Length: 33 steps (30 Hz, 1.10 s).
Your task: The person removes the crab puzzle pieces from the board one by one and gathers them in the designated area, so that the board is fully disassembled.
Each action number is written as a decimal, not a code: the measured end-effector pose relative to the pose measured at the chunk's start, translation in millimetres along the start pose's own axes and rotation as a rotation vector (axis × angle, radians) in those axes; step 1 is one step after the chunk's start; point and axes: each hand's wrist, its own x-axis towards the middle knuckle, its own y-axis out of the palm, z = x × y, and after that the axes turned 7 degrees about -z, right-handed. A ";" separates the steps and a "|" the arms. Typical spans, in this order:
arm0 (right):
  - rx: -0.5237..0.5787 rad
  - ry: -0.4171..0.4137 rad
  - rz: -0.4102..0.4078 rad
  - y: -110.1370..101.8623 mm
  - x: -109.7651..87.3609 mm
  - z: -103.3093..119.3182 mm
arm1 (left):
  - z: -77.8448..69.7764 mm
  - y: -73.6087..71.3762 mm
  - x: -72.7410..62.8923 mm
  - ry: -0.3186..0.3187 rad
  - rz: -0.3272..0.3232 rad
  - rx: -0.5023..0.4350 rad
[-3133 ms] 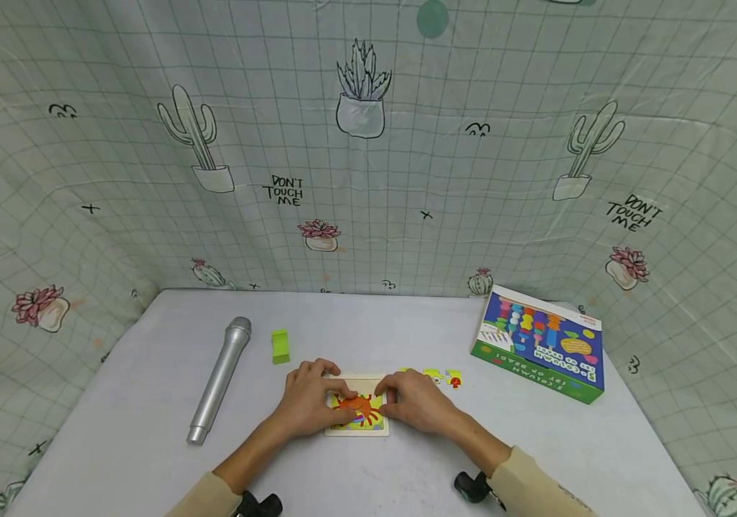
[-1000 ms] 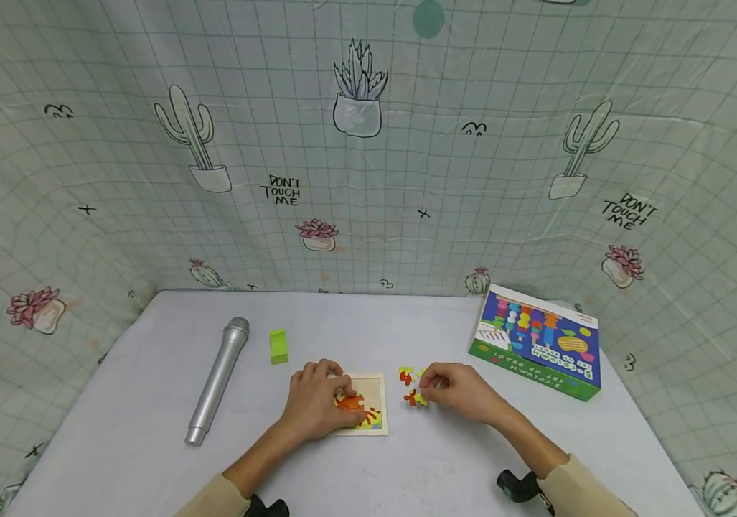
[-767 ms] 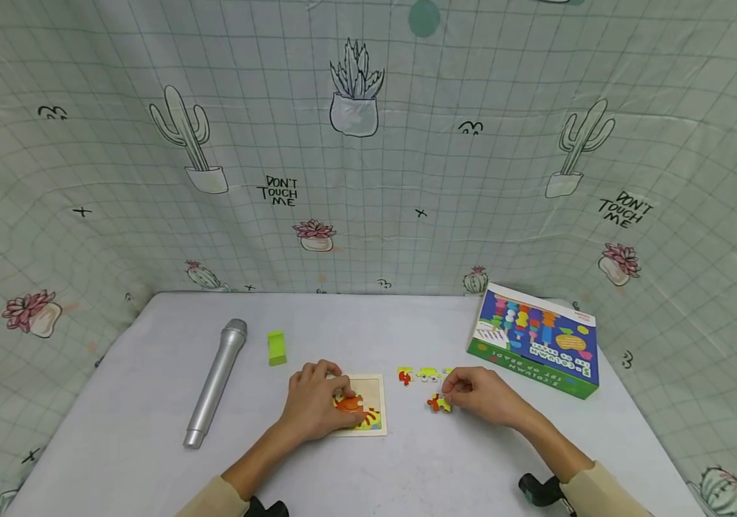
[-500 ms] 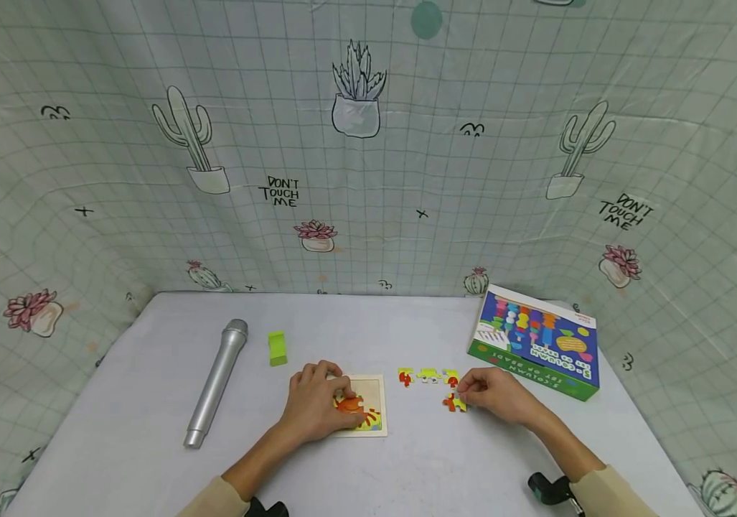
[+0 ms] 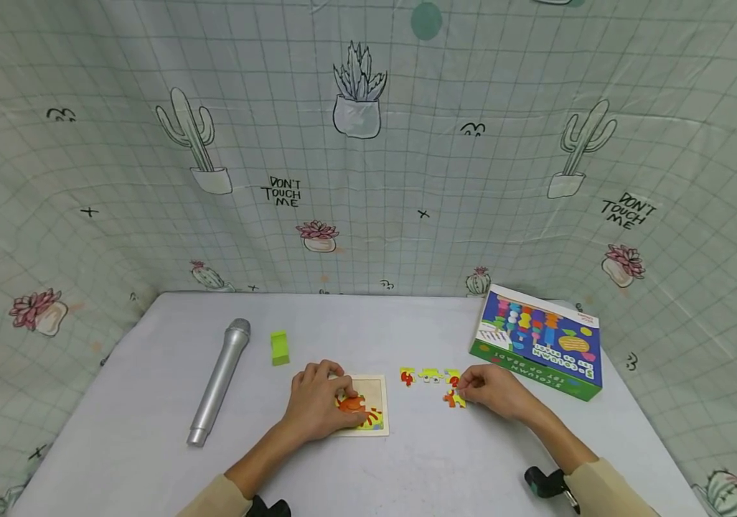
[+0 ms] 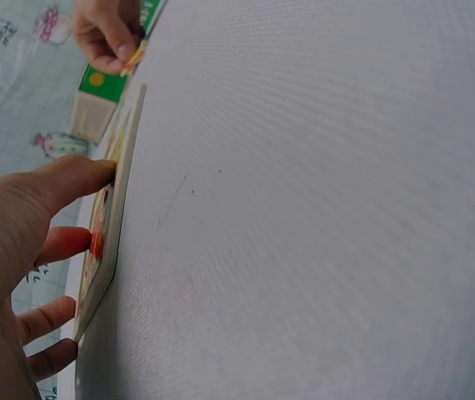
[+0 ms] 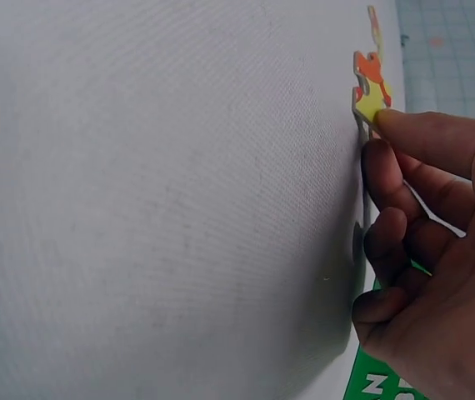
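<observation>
A small wooden jigsaw tray (image 5: 377, 388) with part of an orange crab picture lies on the table in the head view. My left hand (image 5: 316, 402) rests on it with the fingers spread; in the left wrist view the thumb (image 6: 87, 175) and index finger press on its top. To the tray's right, my right hand (image 5: 494, 393) pinches a red and yellow jigsaw piece (image 7: 372, 96) between thumb and index finger, close to the tabletop. Just beyond it is a row of loose jigsaw pieces (image 5: 431, 375). My left hand covers the tray's left part.
A silver microphone (image 5: 218, 384) lies at the left, with a lime green block (image 5: 280, 348) beside it. A blue and green toy box (image 5: 536, 348) is at the back right. Patterned cloth (image 5: 368, 179) hangs behind the white table (image 5: 394, 481).
My right hand has moved from the tray to the right, carrying a jigsaw piece to just in front of the loose row. My left hand stays on the tray. The last half second shows little motion.
</observation>
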 end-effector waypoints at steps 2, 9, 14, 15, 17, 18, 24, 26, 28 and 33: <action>-0.008 -0.010 0.007 -0.9 1.5 1.0 | 0.1 -0.2 0.3 -0.002 -0.001 0.000; -0.026 -0.042 0.027 -4.7 4.9 2.5 | -0.4 -0.6 1.3 -0.002 -0.001 -0.004; -0.015 -0.023 0.026 -5.3 6.9 1.9 | -0.8 -1.5 0.2 -0.001 0.003 -0.014; -0.014 -0.024 0.025 -5.1 7.1 1.9 | -0.8 -1.6 0.1 -0.002 0.004 -0.016; -0.010 -0.012 0.019 -4.4 7.1 2.2 | -1.0 -1.9 -0.2 -0.003 0.004 -0.020; -0.009 -0.007 0.015 -4.1 7.0 2.6 | -0.9 -2.0 -0.2 -0.002 0.002 -0.020; -0.041 -0.004 -0.010 -2.9 5.9 5.6 | -0.6 -2.0 -0.5 -0.001 0.001 -0.019; -0.055 -0.008 -0.015 -2.2 5.5 6.2 | -0.2 -1.8 -0.6 -0.002 0.007 -0.013; -0.064 -0.007 -0.020 -1.5 5.1 7.1 | 0.3 -1.4 -0.4 -0.003 0.012 -0.009; -0.085 0.018 -0.037 0.1 3.8 10.3 | 0.8 -1.4 0.3 -0.001 0.014 -0.010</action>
